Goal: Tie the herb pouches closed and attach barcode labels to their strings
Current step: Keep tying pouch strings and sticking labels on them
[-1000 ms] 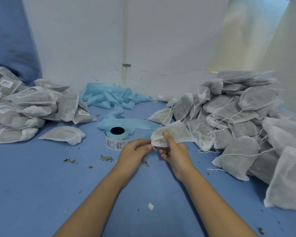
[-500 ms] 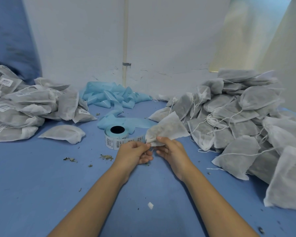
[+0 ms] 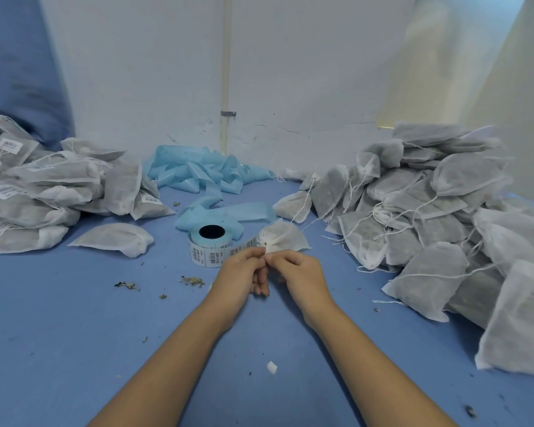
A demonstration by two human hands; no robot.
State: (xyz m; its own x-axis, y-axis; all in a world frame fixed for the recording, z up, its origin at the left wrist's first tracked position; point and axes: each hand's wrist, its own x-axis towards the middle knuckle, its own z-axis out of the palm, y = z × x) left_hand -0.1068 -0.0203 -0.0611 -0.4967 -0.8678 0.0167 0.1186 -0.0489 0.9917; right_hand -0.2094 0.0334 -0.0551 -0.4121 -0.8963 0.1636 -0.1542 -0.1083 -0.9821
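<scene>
A small white mesh herb pouch is held up just above the blue table, its gathered neck pointing down towards me. My left hand and my right hand meet right below it, fingertips pinching the pouch's string at the neck. The string itself is mostly hidden between my fingers. A roll of barcode labels on blue backing stands just left of the pouch, with a strip of labels trailing towards my hands.
A big heap of untied pouches with loose strings fills the right side. Labelled pouches are piled at the left, one flat pouch lying apart. Crumpled blue backing tape lies by the wall. Herb crumbs dot the table.
The pouch has swung from lying sideways in my hands to upright above my fingertips. Its neck is now drawn tight, and both hands have closed in on the string.
</scene>
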